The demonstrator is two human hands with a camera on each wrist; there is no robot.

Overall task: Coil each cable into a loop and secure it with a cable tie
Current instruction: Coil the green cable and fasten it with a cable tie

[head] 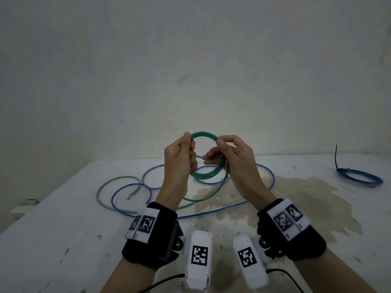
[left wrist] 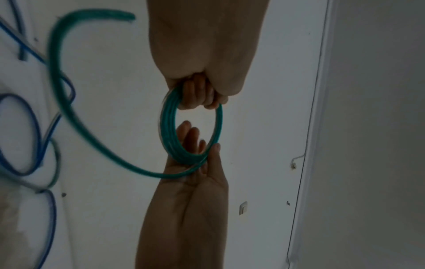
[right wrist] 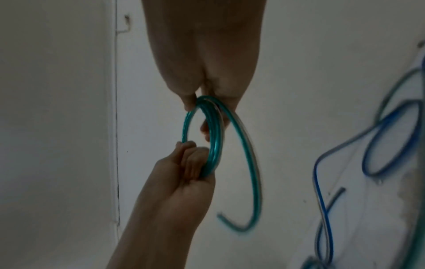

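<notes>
We hold the green cable (head: 206, 175), wound into several turns, above the white table (head: 63, 229) in front of a pale wall (head: 190, 60). Our left hand (head: 179, 157) grips the left side of the coil, with the thumb on top and the fingers curled round the bundled strands. Our right hand (head: 230, 153) pinches the right side of the coil between thumb and forefinger; the other fingers of this hand reach loosely through the loop.

The left wrist view confirms both holds: the curled fingers (left wrist: 200, 94) of the left hand close on the top of the coil (left wrist: 170, 131), and the right hand (left wrist: 195, 182) meets it from the opposite side. In the right wrist view one loose turn of the green cable (right wrist: 250, 163) hangs wider than the coil and ends in a free tip.

An uncoiled length of the green cable trails from the coil down to the table. There it lies crossed with a loose blue cable (head: 211, 212), which rests in several wide loops. A second blue cable (head: 362, 176), already coiled, lies well apart at the right far edge of the table, with a black cable tie (head: 336, 157) fastened round it and its tail standing upright. A large brownish stain (head: 306, 197) marks the table's right half.
</notes>
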